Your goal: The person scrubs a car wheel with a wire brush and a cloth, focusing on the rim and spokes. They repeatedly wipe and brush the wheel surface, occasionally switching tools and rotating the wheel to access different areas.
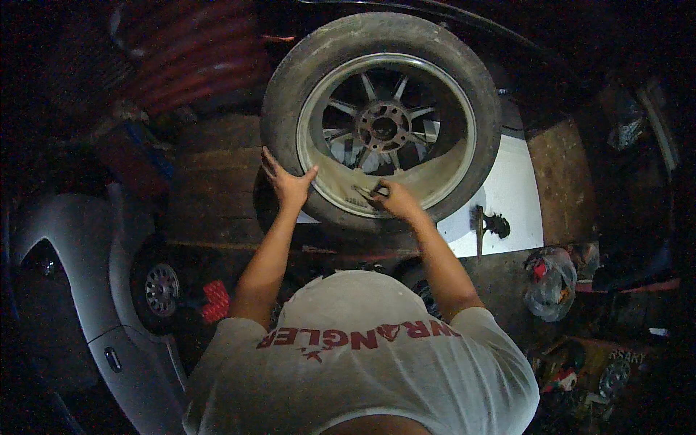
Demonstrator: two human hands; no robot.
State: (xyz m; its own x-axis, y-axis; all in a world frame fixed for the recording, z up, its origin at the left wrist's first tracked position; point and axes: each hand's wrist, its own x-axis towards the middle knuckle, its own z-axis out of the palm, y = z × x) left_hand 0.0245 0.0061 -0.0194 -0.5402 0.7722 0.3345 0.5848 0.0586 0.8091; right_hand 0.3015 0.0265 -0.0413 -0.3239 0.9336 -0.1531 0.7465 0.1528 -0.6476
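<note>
In dim light, a grey car (76, 264) stands left of the grip. Wooden boards (217, 170) and a white sheet (523, 185) flank it. Directly at it, the wheel (368, 127): left hand (290, 187) spread wide against it, right hand (396, 199) pinching a small dark object (378, 191).

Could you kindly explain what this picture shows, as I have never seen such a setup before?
There is no robot here, only two bare hands. The one picture comes from a wide fisheye camera worn on the head, looking down, so edges bend toward its rim. The left hand is spread against the side of a large wheel with its tyre on. The right hand reaches the inner rim, pinching a small dark object, too unclear to name. A white panel shows beside the wheel, with a dark part on it.
</note>
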